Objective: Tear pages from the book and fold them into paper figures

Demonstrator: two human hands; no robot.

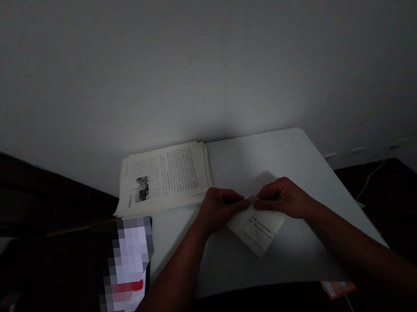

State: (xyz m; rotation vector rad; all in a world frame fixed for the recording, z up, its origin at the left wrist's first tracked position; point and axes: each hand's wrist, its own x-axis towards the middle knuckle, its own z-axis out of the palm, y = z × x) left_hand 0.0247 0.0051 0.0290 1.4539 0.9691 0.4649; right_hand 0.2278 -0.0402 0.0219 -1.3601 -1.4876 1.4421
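Observation:
Between my hands is a folded sheet of printed paper, diamond-shaped, with one corner pointing toward me. My left hand pinches its far corner from the left, thumb and fingertips together. From the right, my right hand pinches the same corner, its thumb close beside the other thumb. Creases cross the paper's printed face. Under the hands, the paper is partly hidden.
A stack of printed sheets lies at the white table's far left. A lit tablet or phone, its screen blurred, is at the left edge. An orange packet shows below the front edge. The wall stands behind.

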